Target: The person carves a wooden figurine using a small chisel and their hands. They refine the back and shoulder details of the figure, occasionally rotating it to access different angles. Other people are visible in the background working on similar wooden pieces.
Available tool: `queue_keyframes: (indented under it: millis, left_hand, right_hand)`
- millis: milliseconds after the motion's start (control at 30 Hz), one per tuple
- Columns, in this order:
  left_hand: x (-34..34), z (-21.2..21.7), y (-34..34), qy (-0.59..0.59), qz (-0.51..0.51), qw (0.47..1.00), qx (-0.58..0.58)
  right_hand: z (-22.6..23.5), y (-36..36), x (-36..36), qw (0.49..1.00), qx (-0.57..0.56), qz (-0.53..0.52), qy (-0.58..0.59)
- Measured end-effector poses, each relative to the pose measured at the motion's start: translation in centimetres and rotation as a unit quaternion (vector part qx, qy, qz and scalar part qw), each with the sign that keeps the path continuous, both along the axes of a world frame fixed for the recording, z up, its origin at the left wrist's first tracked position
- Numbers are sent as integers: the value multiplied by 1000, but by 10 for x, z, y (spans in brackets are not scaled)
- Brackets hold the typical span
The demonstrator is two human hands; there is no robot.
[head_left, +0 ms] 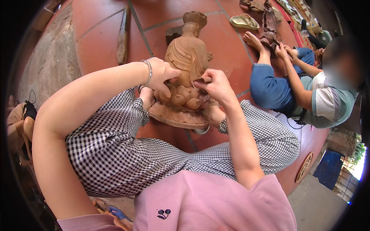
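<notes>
Clay figure (189,57) is seen standing upright between the person's knees, its lotus-shaped base (181,111) resting on the red tiled floor (104,34) and propped against the feet in front of the checked trousers (123,154). Its long axis runs away from the person, from the base near the lap up to the head at the far end, so the work is met straight ahead of both hands and very close in.

The left hand (162,75), with a silver bangle (148,71) at the wrist, is curled against the left flank of the figure just above the base, thumb and fingers bent and touching the clay; it is taken to be steadying the piece. The right hand (216,84) is pinched nearly closed on a small dark tool (200,81), whose tip is laid against the folds of the robe on the right side. Both hands are equally near, one on each flank.

A long wooden stick (123,36) lies on the tiles toward the far left edge of the floor, well apart. Another person in blue trousers (269,88) is seated toward the right edge, hands busy on a darker figure (269,27), with a pale sandal (244,21) just beside.
</notes>
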State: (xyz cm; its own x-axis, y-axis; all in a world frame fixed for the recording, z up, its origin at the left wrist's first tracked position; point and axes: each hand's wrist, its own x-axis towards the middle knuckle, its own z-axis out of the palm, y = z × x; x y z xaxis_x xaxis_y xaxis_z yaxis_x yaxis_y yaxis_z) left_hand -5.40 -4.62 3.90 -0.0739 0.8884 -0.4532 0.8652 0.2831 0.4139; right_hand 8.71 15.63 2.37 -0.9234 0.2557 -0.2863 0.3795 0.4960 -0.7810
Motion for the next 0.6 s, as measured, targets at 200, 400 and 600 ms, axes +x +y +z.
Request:
queue_keyframes:
  millis: [200,400,600]
  left_hand:
    - [3,9,6,-3,-2,1000,-22]
    - [3,6,0,12,8,1000,-25]
    - [2,7,5,14,-8,1000,-12]
  right_hand:
    - [2,-3,-10,998,-41,-22,30]
    - [-8,8,1,993,-115,-16,-34]
    - [-14,4,-7,998,-20,-6,54]
